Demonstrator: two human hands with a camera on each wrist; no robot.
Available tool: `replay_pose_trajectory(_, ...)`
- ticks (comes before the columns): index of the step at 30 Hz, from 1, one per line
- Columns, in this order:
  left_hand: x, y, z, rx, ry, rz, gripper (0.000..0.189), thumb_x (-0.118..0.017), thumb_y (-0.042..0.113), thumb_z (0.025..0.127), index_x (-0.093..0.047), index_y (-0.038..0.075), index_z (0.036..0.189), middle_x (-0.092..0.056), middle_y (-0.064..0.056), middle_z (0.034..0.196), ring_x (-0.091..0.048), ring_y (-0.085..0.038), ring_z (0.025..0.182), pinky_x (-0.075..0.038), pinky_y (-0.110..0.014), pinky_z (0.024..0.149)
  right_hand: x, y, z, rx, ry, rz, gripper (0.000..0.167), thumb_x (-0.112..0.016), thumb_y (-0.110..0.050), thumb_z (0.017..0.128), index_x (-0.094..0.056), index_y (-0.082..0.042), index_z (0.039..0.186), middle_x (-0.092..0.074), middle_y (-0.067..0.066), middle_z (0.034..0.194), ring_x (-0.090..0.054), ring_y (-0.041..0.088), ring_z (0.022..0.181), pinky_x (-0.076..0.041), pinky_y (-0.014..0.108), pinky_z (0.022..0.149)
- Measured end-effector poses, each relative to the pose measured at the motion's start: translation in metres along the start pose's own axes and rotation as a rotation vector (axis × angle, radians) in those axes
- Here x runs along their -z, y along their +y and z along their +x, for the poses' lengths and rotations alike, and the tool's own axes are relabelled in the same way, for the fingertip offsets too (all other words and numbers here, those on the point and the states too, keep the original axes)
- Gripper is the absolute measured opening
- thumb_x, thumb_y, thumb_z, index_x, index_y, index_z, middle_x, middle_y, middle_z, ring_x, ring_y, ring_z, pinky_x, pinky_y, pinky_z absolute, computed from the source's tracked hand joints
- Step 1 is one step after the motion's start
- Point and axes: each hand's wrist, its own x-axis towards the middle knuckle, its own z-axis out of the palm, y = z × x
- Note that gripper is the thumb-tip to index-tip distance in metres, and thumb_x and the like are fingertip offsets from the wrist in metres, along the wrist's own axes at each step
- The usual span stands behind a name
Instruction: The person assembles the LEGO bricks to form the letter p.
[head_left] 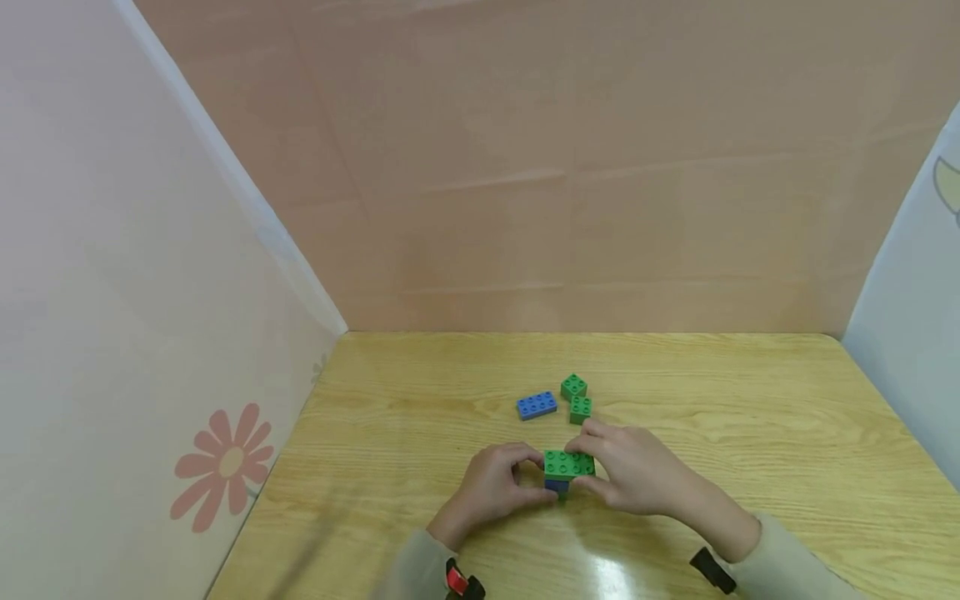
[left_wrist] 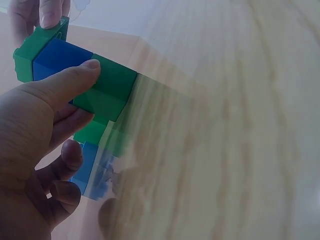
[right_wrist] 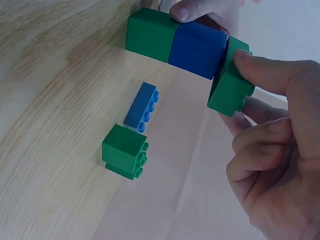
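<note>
A small upright stack stands between the two hands: a green brick [right_wrist: 150, 37] at the bottom, a dark blue brick [right_wrist: 197, 50] above it, and a longer green brick [head_left: 562, 465] on top. The top brick juts out past the blue one toward the right, part of its hollow underside showing. My left hand [head_left: 491, 485] grips the lower stack, its thumb lying across the seam between the blue and bottom green bricks. With thumb and fingers, my right hand [head_left: 637, 471] pinches the overhanging end of the top green brick.
Behind the stack, a flat blue brick [head_left: 537, 406] lies on the wooden table [head_left: 420, 383]. To its right are two small green bricks, one [head_left: 573, 385] just behind the other [head_left: 581, 410]. A plain back panel [head_left: 585, 250] rises at the far table edge.
</note>
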Motion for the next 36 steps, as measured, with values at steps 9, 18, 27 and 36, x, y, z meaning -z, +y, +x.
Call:
replay_pose_trajectory(9,0.0,0.001,0.0,-0.003,0.01,0.007,0.036,-0.089,0.044,0.082,-0.077,0.028,0.111,-0.07,0.024,0.104,-0.051,0.005,0.065,-0.046,-0.018,0.059,-0.001,-0.003,0.001,-0.034,0.001,0.001,0.033,-0.087,-0.024,0.085,-0.075,-0.01,0.113,-0.058,-0.007,0.095,-0.041,-0.003,0.061,-0.04,0.019,0.053)
replay_pose_trajectory(18,-0.003,0.001,-0.001,-0.004,0.008,0.001,0.036,-0.088,0.045,0.082,-0.077,0.027,0.111,-0.07,0.023,0.105,-0.052,0.005,0.066,-0.046,-0.018,0.06,-0.002,-0.006,0.0,-0.043,0.0,-0.005,0.033,-0.087,-0.022,0.084,-0.076,-0.009,0.112,-0.058,-0.006,0.095,-0.041,-0.004,0.059,-0.04,0.02,0.052)
replay_pose_trajectory(27,0.0,0.004,-0.001,0.001,0.013,-0.004,0.035,-0.089,0.042,0.082,-0.077,0.027,0.111,-0.07,0.022,0.104,-0.054,0.003,0.068,-0.046,-0.018,0.06,-0.001,-0.011,0.001,-0.053,0.022,-0.011,0.032,-0.088,-0.022,0.083,-0.075,-0.008,0.109,-0.059,-0.004,0.095,-0.041,-0.003,0.06,-0.041,0.019,0.053)
replay_pose_trajectory(36,0.001,0.004,-0.001,-0.011,0.022,0.008,0.035,-0.09,0.042,0.081,-0.078,0.026,0.11,-0.071,0.021,0.105,-0.051,0.005,0.065,-0.046,-0.018,0.059,-0.002,-0.008,0.001,-0.047,0.034,-0.065,0.033,-0.087,-0.031,0.084,-0.077,-0.012,0.109,-0.062,-0.006,0.096,-0.04,-0.005,0.056,-0.04,0.019,0.051)
